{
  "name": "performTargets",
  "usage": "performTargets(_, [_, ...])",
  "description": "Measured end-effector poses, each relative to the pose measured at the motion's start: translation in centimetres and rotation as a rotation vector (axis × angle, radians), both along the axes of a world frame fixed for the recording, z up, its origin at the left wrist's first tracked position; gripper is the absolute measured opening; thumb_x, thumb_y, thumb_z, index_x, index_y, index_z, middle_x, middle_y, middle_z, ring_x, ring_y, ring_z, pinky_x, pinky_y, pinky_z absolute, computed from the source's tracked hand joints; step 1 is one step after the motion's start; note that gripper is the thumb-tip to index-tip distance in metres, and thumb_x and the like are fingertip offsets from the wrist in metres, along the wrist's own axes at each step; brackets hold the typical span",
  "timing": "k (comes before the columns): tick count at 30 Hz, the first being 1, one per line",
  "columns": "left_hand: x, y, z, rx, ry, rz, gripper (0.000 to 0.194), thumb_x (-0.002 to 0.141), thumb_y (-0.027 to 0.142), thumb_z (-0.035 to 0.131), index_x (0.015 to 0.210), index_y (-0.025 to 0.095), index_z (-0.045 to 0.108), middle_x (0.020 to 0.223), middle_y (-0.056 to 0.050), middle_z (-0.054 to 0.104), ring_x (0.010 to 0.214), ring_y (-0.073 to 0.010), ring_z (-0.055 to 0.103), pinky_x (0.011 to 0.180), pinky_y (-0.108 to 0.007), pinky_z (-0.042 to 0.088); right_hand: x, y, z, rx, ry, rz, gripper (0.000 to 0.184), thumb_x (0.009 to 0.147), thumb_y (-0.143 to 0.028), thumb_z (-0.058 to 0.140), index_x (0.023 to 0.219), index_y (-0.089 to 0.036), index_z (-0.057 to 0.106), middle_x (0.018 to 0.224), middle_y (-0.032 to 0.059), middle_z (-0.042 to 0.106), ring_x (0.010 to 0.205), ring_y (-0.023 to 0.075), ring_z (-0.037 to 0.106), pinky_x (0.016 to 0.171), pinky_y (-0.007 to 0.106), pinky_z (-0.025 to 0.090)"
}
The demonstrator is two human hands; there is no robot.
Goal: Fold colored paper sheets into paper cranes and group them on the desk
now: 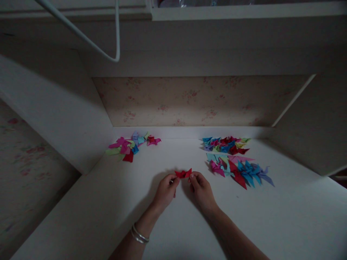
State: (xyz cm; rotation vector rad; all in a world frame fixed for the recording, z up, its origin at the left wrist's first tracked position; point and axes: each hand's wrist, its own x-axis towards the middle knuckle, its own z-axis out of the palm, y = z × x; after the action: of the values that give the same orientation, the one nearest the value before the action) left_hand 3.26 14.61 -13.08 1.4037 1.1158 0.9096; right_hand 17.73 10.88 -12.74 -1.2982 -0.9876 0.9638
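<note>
A small red folded-paper piece (pixel 183 174), with pointed ends turned up, is held over the middle of the white table (pixel 173 224). My left hand (pixel 166 189) pinches its left end between thumb and fingertips. At the other end, my right hand (pixel 201 189) grips the right point in the same way. Which figure the paper forms is too small to tell. Two bangles (pixel 139 234) circle my left wrist.
Colourful folded papers (pixel 124 146) lie in a heap at the back left. Two more groups sit at the right: a rear row (pixel 226 144) and a nearer row (pixel 238 169). Side panels and a flowered wall (pixel 189 101) enclose the table. A white bent rod (pixel 117 36) hangs at upper left.
</note>
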Motion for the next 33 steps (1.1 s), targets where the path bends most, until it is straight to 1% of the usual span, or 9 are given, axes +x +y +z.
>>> performTargets(7, [-0.14, -0.06, -0.07, 0.007, -0.014, -0.008, 0.032, 0.082, 0.045, 0.054, 0.085, 0.014, 0.062, 0.048, 0.008, 0.043, 0.040, -0.0084, 0.040, 0.040, -0.020, 0.030, 0.02, 0.17, -0.41, 0.011, -0.006, -0.011, 0.037, 0.082, -0.057, 0.053, 0.080, -0.020, 0.057, 0.060, -0.0028, 0.051, 0.048, 0.0124, 0.042, 0.045, 0.025, 0.032])
performTargets(11, [-0.15, -0.03, -0.07, 0.006, -0.029, -0.016, 0.033, 0.081, 0.046, 0.054, 0.081, 0.014, 0.061, 0.048, 0.007, 0.044, 0.040, -0.0084, 0.041, 0.040, -0.020, 0.030, 0.00, 0.18, -0.31, 0.009, -0.024, -0.010, 0.038, 0.081, -0.059, 0.053, 0.079, -0.021, 0.057, 0.060, -0.0019, 0.053, 0.048, 0.0133, 0.043, 0.047, 0.026, 0.033])
performTargets(16, [-0.12, 0.01, -0.08, 0.007, -0.025, -0.008, 0.032, 0.081, 0.046, 0.054, 0.079, 0.015, 0.060, 0.048, 0.008, 0.043, 0.040, -0.0084, 0.041, 0.040, -0.020, 0.030, -0.08, 0.11, -0.11, 0.009, 0.008, -0.006, 0.037, 0.081, -0.058, 0.054, 0.079, -0.021, 0.057, 0.063, -0.0019, 0.053, 0.049, 0.0131, 0.044, 0.046, 0.025, 0.033])
performTargets(20, [-0.12, -0.04, -0.08, 0.004, -0.018, 0.001, 0.032, 0.082, 0.046, 0.054, 0.081, 0.015, 0.061, 0.047, 0.008, 0.042, 0.040, -0.0082, 0.040, 0.040, -0.020, 0.030, -0.12, 0.09, -0.11, 0.014, 0.028, 0.006, 0.037, 0.081, -0.057, 0.055, 0.079, -0.020, 0.057, 0.058, -0.0031, 0.050, 0.047, 0.0116, 0.041, 0.044, 0.024, 0.031])
performTargets(26, [-0.14, -0.08, -0.02, -0.007, -0.016, -0.002, 0.033, 0.083, 0.046, 0.053, 0.082, 0.014, 0.061, 0.047, 0.008, 0.042, 0.040, -0.0082, 0.040, 0.039, -0.019, 0.030, -0.02, 0.08, -0.13, 0.006, -0.007, 0.022, 0.036, 0.084, -0.054, 0.052, 0.078, -0.019, 0.055, 0.055, -0.0044, 0.045, 0.048, 0.0115, 0.040, 0.045, 0.024, 0.030])
performTargets(33, [-0.08, -0.11, 0.19, -0.004, -0.011, 0.012, 0.034, 0.082, 0.046, 0.053, 0.086, 0.013, 0.063, 0.046, 0.008, 0.042, 0.038, -0.0080, 0.039, 0.038, -0.019, 0.029, 0.00, 0.11, -0.38, 0.014, -0.016, 0.018, 0.035, 0.084, -0.055, 0.051, 0.081, -0.020, 0.055, 0.059, -0.0040, 0.049, 0.048, 0.0117, 0.041, 0.046, 0.025, 0.032])
